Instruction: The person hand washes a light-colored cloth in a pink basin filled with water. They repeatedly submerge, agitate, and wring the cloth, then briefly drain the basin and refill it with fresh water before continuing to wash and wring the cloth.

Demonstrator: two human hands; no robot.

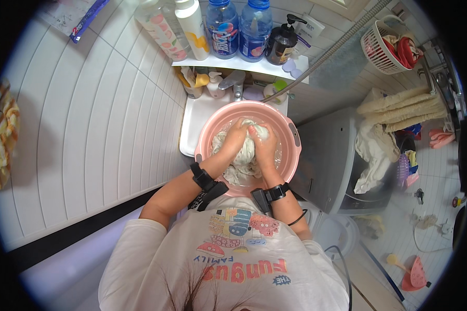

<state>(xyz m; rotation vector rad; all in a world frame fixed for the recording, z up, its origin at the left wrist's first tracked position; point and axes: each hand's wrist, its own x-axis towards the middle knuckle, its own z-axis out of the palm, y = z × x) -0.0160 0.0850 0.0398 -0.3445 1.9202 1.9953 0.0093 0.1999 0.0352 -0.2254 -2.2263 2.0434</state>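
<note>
A round pink basin (pixel 294 154) rests on the white sink, with water and a wet whitish cloth (pixel 242 171) inside. Both my hands are over the basin's middle, gripping a bunched part of that cloth between them. My left hand (pixel 236 138) has its fingers curled round the bunch from the left. From the right, my right hand (pixel 265 147) closes on the same bunch, close to the left one. The rest of the cloth spreads below them in the water. Each wrist wears a black strap with a small device.
Behind the basin are a faucet (pixel 236 81) and a white soap bottle (pixel 215 85). Above them, a white shelf (pixel 228 63) carries several bottles. A grey hose (pixel 333 51) slants past its right end. A grey washing machine (pixel 324 155) stands right, a white cloth (pixel 371 155) on top.
</note>
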